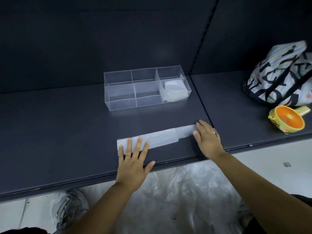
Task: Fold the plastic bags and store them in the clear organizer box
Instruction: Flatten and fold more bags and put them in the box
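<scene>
A plastic bag (162, 136), folded into a long narrow strip, lies flat on the dark shelf (67, 132) near its front edge. My left hand (133, 159) presses the strip's left end with straight, spread fingers. My right hand (206, 137) lies flat on the strip's right end. Behind the strip stands the clear organizer box (118, 92), divided into several compartments. A folded plastic bag (174, 92) sits in its right front compartment; the other compartments look empty.
A patterned tote bag (283, 76) and a small orange-and-yellow fan (289, 121) sit on the shelf at the right. Below the shelf edge, more loose clear plastic (182, 200) lies over my lap, and a sneaker (69, 210) shows on the floor.
</scene>
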A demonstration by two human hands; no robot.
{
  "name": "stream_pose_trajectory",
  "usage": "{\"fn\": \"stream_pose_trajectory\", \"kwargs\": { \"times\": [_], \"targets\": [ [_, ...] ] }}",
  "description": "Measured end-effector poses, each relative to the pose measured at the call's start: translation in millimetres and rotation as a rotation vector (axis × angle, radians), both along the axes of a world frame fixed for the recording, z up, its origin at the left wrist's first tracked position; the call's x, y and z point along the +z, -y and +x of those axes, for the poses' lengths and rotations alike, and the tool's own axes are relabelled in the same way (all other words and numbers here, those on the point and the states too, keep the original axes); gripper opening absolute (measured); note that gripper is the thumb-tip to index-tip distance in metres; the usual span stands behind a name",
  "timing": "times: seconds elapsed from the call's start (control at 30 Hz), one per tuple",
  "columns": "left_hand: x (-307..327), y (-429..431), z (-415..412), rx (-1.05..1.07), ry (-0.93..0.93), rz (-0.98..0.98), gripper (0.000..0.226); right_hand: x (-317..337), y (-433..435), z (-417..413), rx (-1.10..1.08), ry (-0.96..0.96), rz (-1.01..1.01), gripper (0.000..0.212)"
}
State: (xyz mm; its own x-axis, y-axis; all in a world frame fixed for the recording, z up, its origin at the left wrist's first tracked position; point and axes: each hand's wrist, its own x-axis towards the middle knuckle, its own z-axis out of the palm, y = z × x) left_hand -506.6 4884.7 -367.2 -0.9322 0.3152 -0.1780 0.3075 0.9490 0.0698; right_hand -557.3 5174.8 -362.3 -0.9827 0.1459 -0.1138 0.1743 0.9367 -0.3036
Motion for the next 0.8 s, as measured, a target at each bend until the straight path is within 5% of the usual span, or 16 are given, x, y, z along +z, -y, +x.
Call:
{"fn": "stream_pose_trajectory", "kwargs": {
  "times": [0.3, 0.4, 0.63, 0.8],
  "targets": [
    [5.6, 12.4, -11.8, -0.103, 0.022, -0.001, 0.078, 16.7, -11.9, -25.9, 0.042, -0.012, -0.009, 0.012],
    [3.9, 18.1, -20.1, -0.151, 0.03, -0.021, 0.078, 15.1, -11.9, -17.7, 0.064, -0.012, -0.024, 0.013],
    [6.8, 41.0, -42.9, -0.275, 0.057, -0.055, 0.088, 45.0, -25.3, 19.4, -0.203, 0.303, -0.786, 0.01],
    [22.0, -23.4, -10.1, -0.155, 0.012, 0.305, 0.088, 70.5, -27.3, 33.4, -0.243, 0.639, -0.913, 0.021]
  ]
}}
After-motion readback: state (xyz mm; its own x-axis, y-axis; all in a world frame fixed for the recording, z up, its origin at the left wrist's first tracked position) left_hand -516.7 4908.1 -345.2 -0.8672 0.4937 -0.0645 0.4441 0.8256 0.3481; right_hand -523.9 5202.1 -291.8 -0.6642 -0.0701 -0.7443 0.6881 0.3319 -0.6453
